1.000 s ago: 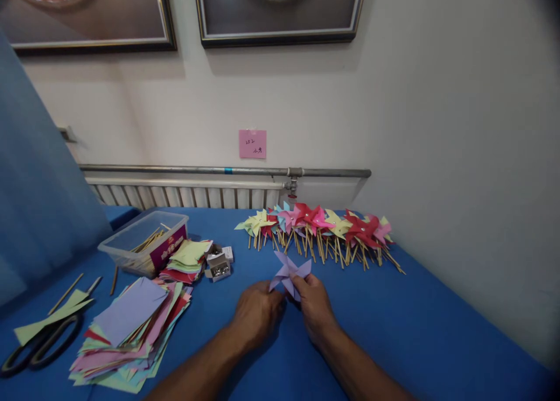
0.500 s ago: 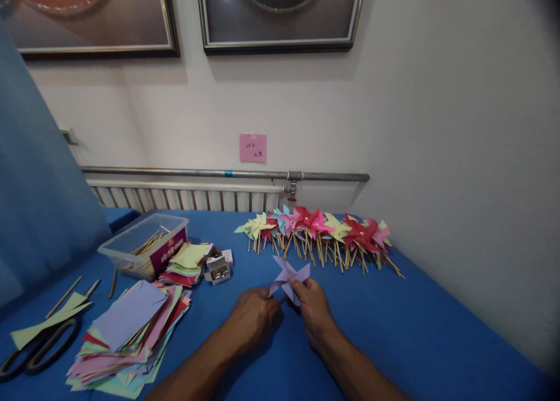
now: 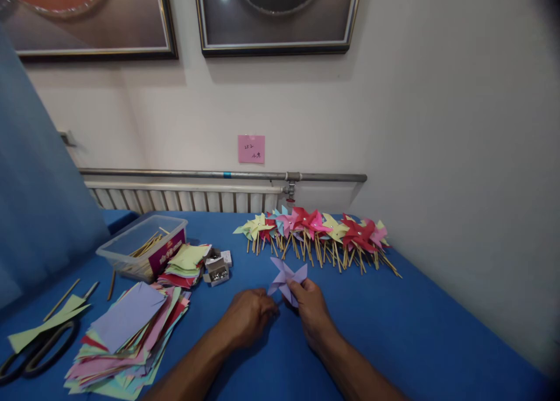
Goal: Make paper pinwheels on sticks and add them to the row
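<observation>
A lilac paper pinwheel (image 3: pixel 284 279) with folded, pointed blades is pinched at its middle by my right hand (image 3: pixel 313 307), thumb on top. My left hand (image 3: pixel 252 314) is closed just left of the pinwheel, its fingertips close to the lower left blade. Whatever those fingers hold, if anything, is hidden. No stick shows on the lilac pinwheel. Beyond my hands lies a row of finished pinwheels (image 3: pixel 308 226) in red, pink, yellow and blue, with wooden sticks pointing toward me.
Coloured paper sheets (image 3: pixel 131 316) lie stacked at the left, beside black-handled scissors (image 3: pixel 48 348). Behind are a smaller paper pile (image 3: pixel 189 255), a small box of metal pins (image 3: pixel 217 272) and a clear plastic tub (image 3: pixel 126 261) of sticks. A wall (image 3: pixel 437 156) borders the right.
Both hands stay nearly in place, the right still pinching the lilac pinwheel. My left hand has shifted very slightly left. The whole view has moved a little.
</observation>
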Action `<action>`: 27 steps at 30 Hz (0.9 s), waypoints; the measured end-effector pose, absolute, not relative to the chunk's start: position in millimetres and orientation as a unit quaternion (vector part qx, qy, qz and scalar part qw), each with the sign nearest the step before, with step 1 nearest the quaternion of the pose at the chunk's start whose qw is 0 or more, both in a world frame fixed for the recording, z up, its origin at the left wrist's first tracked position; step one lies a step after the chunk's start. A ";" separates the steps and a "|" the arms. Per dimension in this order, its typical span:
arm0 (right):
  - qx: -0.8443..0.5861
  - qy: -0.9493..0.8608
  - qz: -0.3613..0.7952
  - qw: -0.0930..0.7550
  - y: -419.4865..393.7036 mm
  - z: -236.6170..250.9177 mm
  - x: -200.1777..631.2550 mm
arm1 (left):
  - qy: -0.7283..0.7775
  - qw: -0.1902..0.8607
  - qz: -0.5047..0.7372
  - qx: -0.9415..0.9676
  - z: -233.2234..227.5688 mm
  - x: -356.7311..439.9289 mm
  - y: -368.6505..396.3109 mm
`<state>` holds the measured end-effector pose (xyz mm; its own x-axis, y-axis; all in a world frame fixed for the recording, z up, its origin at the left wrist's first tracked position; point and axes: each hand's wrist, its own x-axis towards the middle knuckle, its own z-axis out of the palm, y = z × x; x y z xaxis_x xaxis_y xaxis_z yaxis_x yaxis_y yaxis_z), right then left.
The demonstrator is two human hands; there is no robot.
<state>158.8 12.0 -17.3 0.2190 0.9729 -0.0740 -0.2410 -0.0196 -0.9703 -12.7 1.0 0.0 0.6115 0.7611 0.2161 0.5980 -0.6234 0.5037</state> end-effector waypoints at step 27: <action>-0.510 -0.374 0.500 0.592 11.2 -16.6 158.8 | 0.397 0.138 0.159 0.893 2.0 -14.6 -1.1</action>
<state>158.8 11.2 -16.6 0.2212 0.9729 -0.0680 -0.2106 -0.0204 -0.9774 -14.6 -1.1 2.0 0.6339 0.7535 0.1745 0.6660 -0.6465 0.3721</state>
